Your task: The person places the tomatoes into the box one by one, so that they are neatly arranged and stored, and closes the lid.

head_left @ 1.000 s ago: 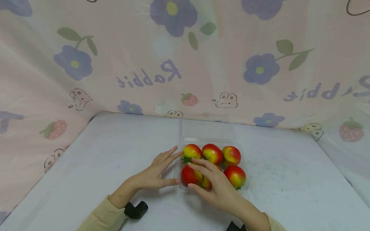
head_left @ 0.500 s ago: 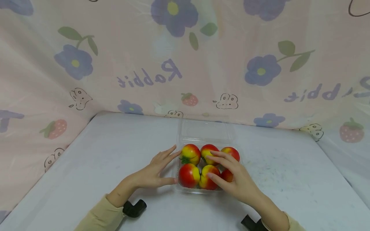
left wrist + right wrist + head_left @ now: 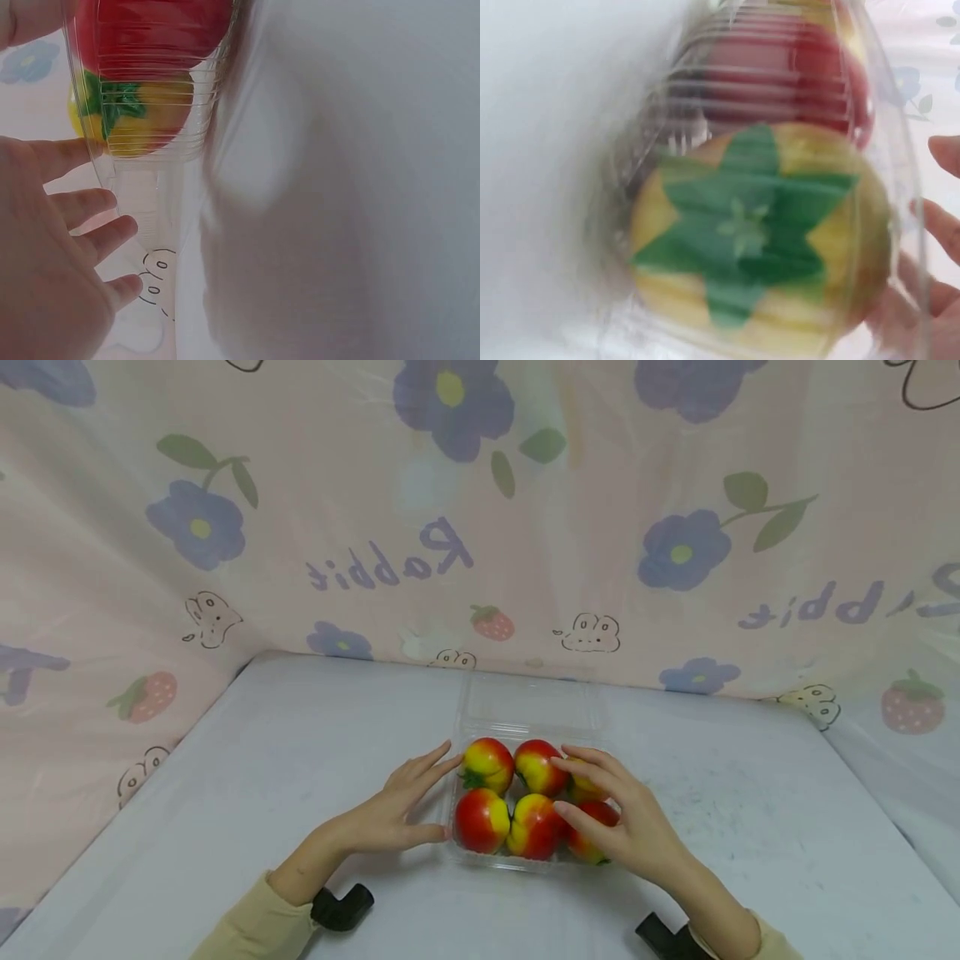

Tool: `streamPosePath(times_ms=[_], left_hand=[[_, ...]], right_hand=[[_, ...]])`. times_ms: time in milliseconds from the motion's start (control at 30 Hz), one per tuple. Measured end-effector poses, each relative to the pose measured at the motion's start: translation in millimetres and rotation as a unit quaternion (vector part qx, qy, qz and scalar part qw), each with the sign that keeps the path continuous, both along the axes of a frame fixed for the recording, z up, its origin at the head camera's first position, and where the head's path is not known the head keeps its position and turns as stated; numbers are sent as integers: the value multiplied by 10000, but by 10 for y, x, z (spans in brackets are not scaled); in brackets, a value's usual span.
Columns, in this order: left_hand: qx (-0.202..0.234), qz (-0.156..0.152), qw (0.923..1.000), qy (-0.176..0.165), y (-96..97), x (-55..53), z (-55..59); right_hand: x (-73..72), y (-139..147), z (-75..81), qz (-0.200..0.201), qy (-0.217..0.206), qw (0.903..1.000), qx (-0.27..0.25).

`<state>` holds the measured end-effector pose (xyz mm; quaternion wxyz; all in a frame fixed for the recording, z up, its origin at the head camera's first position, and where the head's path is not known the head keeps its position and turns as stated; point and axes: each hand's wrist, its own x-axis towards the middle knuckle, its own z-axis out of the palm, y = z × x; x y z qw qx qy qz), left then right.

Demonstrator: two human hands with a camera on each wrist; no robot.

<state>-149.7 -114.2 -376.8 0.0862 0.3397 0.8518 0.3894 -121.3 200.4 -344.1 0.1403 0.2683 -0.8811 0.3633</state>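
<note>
Resting on a pale tabletop (image 3: 247,760), a clear plastic clamshell box (image 3: 525,718) holds six red-and-yellow toy fruits (image 3: 487,766) in two rows of three, its lid open and lying back toward the printed curtain (image 3: 450,527). Left hand (image 3: 393,806): fingers straight and spread, tips and thumb against the box's left wall, gripping nothing; the left wrist view shows the fingers (image 3: 82,214) laid along the ribbed wall. Right hand (image 3: 626,818): fingers extended over the rightmost fruits, touching them, thumb at the near-right fruit (image 3: 592,835); no closed grip is visible. Right wrist view: a fruit's green calyx (image 3: 750,225) seen through the box wall. Beige sleeves (image 3: 255,927) cover both forearms.
</note>
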Motion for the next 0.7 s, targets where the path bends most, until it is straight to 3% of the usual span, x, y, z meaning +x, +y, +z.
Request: streamPosePath(times_ms=[200, 467, 700], left_hand=[[3, 39, 10000, -11, -18, 5, -5], [-5, 33, 10000, 15, -45, 1, -24], [30, 44, 10000, 14, -51, 3, -28]], right_hand=[[-77, 85, -5, -205, -39, 9998, -51], [-178, 245, -1, -248, -700, 9969, -242], [-252, 339, -38, -351, -694, 9967, -217]])
